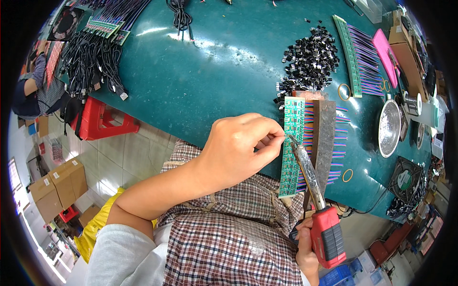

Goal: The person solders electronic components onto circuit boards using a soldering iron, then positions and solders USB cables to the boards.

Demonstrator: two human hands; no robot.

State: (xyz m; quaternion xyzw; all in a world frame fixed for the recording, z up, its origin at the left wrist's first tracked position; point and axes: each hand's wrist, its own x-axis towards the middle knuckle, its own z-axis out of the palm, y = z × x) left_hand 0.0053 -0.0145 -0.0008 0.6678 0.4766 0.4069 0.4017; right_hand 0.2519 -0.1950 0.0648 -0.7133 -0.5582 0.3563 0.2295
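Note:
A long green circuit board panel [290, 167] lies along the front of the teal table, with blue, red and black wires [340, 144] running out from its right side. Across those wires rests a dark, worn bar [323, 138]. My left hand [241, 148] is closed in a pinch at the panel's left edge; whatever sits between thumb and forefinger is too small to name. Low at the right, my right hand [307, 250] grips a soldering iron [328, 237] by its red and black handle. The iron's tip meets or nearly meets the panel beside my left fingertips.
Beyond the panel is a heap of small black connectors [312, 59]. Another wired board panel [348, 55] lies to its right, near a metal bowl [390, 127] and a solder spool [412, 103]. Black cables [90, 59] crowd the far left; a red stool [105, 121] stands below, near a person [38, 90].

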